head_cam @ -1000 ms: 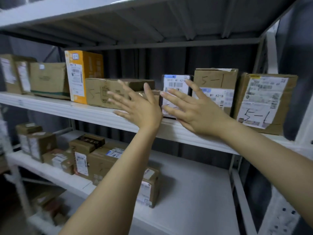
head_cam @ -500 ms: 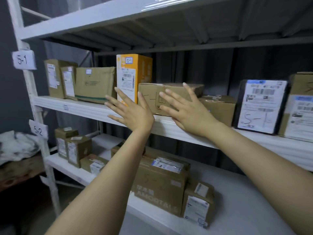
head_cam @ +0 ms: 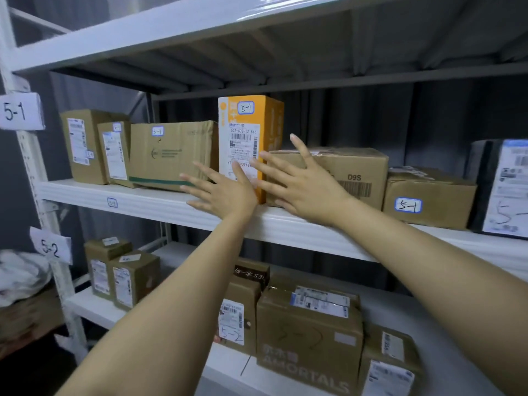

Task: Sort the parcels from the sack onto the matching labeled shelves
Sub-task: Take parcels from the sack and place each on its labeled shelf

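Observation:
Both my arms reach up to the upper shelf (head_cam: pixel 137 199), tagged 5-1 (head_cam: pixel 17 111) on the post. My left hand (head_cam: pixel 221 190) is spread with straight fingers in front of the tall orange parcel (head_cam: pixel 251 124) and the wide brown box (head_cam: pixel 171 154). My right hand (head_cam: pixel 300 181) is spread flat against the front of the low brown D9S box (head_cam: pixel 360 172). Neither hand holds anything. Further parcels marked 5-1 stand along this shelf, among them a small brown box (head_cam: pixel 428 198) and a black parcel (head_cam: pixel 503 190).
The lower shelf (head_cam: pixel 91 305), tagged 5-2 (head_cam: pixel 50 247), carries several brown boxes, one printed AMORTALS (head_cam: pixel 308 344). A white sack (head_cam: pixel 20 275) lies at the far left on a wooden surface. Another shelf board (head_cam: pixel 143 32) runs overhead.
The view and both hands have shifted left along the upper shelf, from the black parcel and 5-1 boxes at the right to the orange parcel and D9S box.

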